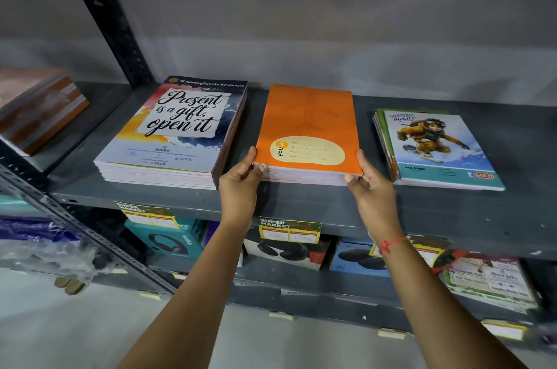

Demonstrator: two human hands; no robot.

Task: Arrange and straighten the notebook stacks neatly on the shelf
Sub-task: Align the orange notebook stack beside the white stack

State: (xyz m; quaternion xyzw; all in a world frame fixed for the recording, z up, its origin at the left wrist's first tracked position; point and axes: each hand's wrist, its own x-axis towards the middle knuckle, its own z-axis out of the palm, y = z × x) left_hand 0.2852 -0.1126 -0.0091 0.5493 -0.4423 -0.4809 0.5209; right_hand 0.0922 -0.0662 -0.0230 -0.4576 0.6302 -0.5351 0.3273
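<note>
Boxed headphones and yellow price tags occupy the lower tier.

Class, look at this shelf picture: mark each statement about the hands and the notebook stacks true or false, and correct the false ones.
1. Both hands grip the orange-covered notebook stack. True: left hand, right hand.
2. The orange stack lies at the far right of the grey metal shelf. False: it lies in the middle.
3. The stack with the snowboarder cover is fanned unevenly. True.
4. The "Present is a gift" stack is being held. False: no hand touches it.
</note>
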